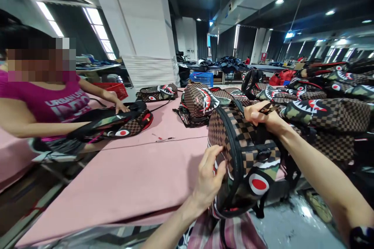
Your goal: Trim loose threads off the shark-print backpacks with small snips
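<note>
A checkered brown backpack [260, 159] with camouflage parts, a red-and-white eye patch and a black zipper stands upright at the table's near edge. Closed around the black strap or handle at its top is my right hand [260, 114]. My left hand [209, 173] rests against the front panel, its fingers curved and its thumb apart from them. The fingertips partly go out of sight against the panel. Just beyond, another checkered backpack [195, 101] with a shark-mouth print lies on the pink table [140, 179].
A co-worker [64, 101] in a magenta shirt sits at left, both hands on a similar backpack [128, 126]. More shark-print backpacks [330, 113] are piled at right. A thin cord [184, 139] crosses the table. Behind are a blue crate [201, 78] and a wrapped pillar [146, 66].
</note>
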A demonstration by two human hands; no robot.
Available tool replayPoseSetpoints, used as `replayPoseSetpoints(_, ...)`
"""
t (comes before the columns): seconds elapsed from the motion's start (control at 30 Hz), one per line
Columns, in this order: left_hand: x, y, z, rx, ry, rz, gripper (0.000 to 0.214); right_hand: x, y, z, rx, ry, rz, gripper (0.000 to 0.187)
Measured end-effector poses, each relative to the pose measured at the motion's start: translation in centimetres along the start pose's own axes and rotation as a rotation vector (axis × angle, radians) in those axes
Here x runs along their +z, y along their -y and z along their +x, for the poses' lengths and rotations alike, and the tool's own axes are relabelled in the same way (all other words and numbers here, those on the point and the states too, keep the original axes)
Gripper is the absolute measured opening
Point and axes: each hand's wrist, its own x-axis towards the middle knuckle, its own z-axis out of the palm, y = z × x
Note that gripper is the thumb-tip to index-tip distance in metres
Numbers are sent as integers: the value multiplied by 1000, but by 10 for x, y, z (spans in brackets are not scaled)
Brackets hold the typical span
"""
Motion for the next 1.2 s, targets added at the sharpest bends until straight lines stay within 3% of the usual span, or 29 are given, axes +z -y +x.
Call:
replayPoseSetpoints(0.17, -2, -10, 7, 39, -46, 39, 37, 0, -1, 5, -12, -10, 27, 39)
replayPoseSetpoints(0.27, -6, -18, 18, 238, -51, 196, 48, 0, -4, 4, -21, 12, 31, 39)
replayPoseSetpoints(0.37, -9, -19, 28, 410, 7, 324, 46, -1, -6, 2, -32, 24, 36, 38)
replayPoseSetpoints(0.47, -11, -14, 29, 449, 27, 214, 39, -1, -7, -2, -37, 22, 38, 37)
replayPoseSetpoints(0.57, -11, -10, 24, 371, -3, 48, 31, 0, -7, -5, -34, 8, 23, 37)
replayPoseSetpoints(0.77, -11, -27, 24, 222, -5, 26, 23, 1, -9, 1, -37, 3, -40, 39)
replayPoseSetpoints(0.87, -7, -39, 30, 113, -23, 43, 10, -4, -1, -5, -103, -187, -263, 27)
replayPoseSetpoints(0.93, -3, -44, 33, 28, -31, 26, 8, -7, 10, -21, -127, -371, -532, 32)
replayPoseSetpoints(1.0, 2, -47, 34, -36, -19, -26, 7, -6, 21, -46, -84, -439, -818, 49)
replayPoseSetpoints(1.1, 4, -47, 32, -99, 7, -114, 7, 8, 31, -86, -51, -376, -1080, 28)
replayPoseSetpoints(1.2, 4, -46, 30, -153, 21, -187, 8, 28, 33, -107, -129, -337, -1105, 11)
